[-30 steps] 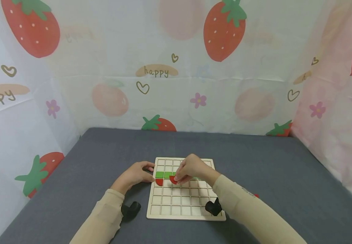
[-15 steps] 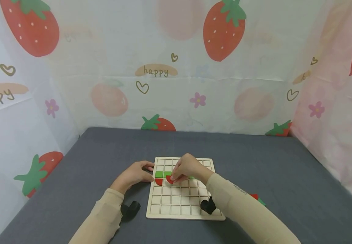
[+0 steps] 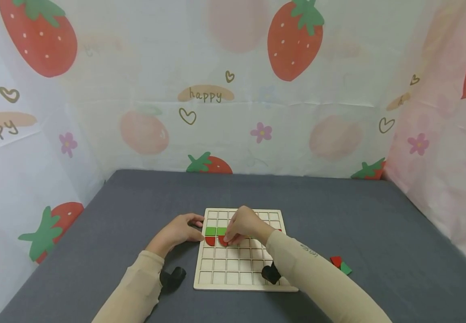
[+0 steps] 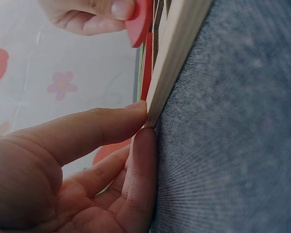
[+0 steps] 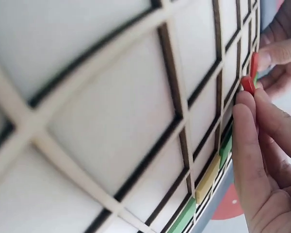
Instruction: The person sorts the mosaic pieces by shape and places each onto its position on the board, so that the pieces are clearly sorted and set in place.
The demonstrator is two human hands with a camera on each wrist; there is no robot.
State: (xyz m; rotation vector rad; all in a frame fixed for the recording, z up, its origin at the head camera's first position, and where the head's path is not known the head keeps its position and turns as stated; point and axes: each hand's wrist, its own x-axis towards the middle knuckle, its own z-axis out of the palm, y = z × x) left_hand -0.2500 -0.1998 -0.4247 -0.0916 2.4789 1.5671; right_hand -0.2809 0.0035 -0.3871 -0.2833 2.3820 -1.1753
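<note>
A wooden grid board (image 3: pixel 220 286) lies on the dark table. My right hand (image 3: pixel 243 226) pinches a red piece with a curved edge (image 3: pixel 222 241) between thumb and fingers, low over the second column of cells. Just left of it, another red piece (image 3: pixel 210 241) of similar shape sits in the first column. Green squares (image 3: pixel 210 231) fill cells in the row behind. A yellow piece (image 5: pixel 207 179) shows farther along in the right wrist view. My left hand (image 3: pixel 180 231) rests its thumb and fingertips against the board's left edge, as the left wrist view also shows.
To the right of the board, a loose red piece (image 3: pixel 336 260) and a green piece (image 3: pixel 345 268) lie on the table. A black camera mount (image 3: pixel 271 273) on the right wrist hangs over the board's front. Strawberry-printed cloth (image 3: pixel 217 134) stands behind the table.
My right hand has shifted a little left with the red piece, which is now lower beside the other red piece. The loose pieces at right have come into view. My left hand stays put.
</note>
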